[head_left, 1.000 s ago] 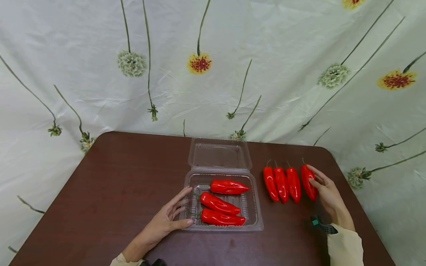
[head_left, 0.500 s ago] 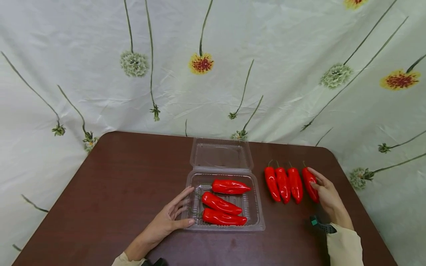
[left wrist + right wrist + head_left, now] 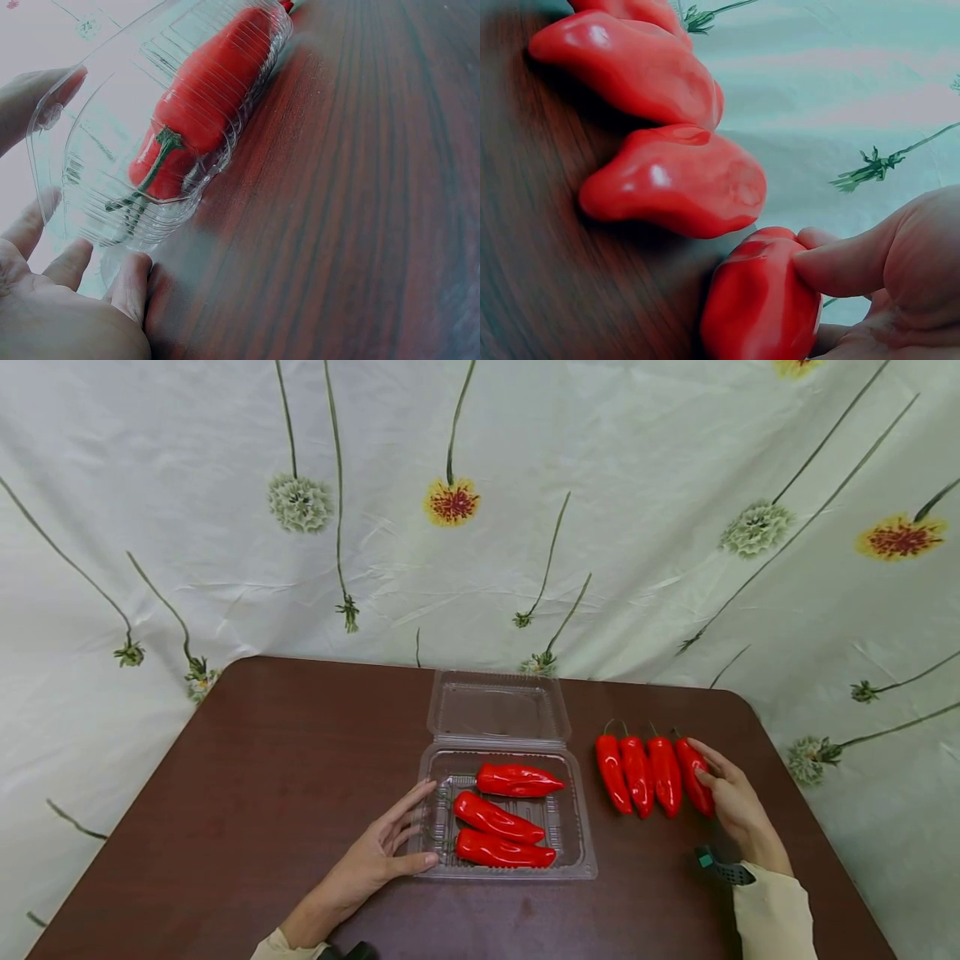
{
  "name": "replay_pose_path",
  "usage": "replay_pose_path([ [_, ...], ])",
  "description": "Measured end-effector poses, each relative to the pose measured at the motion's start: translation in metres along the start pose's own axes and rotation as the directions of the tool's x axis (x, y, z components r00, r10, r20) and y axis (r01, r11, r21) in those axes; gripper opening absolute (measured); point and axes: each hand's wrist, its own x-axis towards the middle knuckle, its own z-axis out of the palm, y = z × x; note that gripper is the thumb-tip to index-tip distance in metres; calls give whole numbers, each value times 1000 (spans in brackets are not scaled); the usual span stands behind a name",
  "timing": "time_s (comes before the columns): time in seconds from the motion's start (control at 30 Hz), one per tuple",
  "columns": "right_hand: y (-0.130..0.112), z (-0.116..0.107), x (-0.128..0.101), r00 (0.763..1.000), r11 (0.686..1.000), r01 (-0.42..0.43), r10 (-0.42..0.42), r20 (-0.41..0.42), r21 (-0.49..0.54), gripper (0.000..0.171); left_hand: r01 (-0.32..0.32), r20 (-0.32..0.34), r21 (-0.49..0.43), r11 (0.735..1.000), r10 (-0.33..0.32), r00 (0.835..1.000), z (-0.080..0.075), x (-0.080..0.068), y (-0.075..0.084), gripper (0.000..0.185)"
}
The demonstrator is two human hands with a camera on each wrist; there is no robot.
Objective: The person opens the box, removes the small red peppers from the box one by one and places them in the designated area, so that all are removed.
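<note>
Pinching the rightmost glossy red pepper point(image 3: 693, 777) between thumb and fingers, the right hand point(image 3: 731, 802) has it at the 3 o'clock end of a row of four lying on the dark brown wooden table point(image 3: 262, 777). The left hand point(image 3: 378, 856), fingers relaxed and spread, rests against the 9 o'clock edge of the clear plastic clamshell box point(image 3: 581, 860), which already contains three peppers. A clean lift probably needs a firm grip mid-body, rising straight so the neighbouring pepper point(image 3: 665, 775) stays put, while the left hand steadies the light box.
</note>
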Motion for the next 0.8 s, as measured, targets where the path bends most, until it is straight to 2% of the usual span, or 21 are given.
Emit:
replay_pose_path([
  [0.8, 1, -2, -1, 1000, 1000, 19, -20, -21, -11, 55, 14, 3, -6, 1000, -14, 1000, 0, 1, -2, 86],
])
